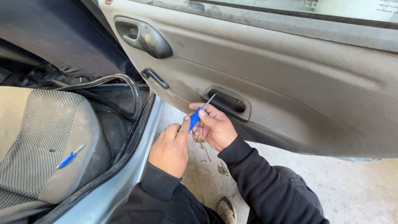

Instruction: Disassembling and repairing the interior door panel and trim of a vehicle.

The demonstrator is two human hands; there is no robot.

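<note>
Right hand [215,126] grips a blue screwdriver [198,115], fingers closed round its handle, tip at the pull recess [227,103] of the door panel [298,83]. Left hand [170,149] pinches the handle's lower end. Second screwdriver [69,157] lies on the seat [37,132].

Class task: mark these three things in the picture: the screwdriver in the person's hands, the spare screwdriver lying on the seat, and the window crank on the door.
Held screwdriver [195,119], head view, on its blue handle.
Spare screwdriver [66,160], head view, on its blue handle.
Window crank [155,78], head view, on the middle of its black arm.
</note>
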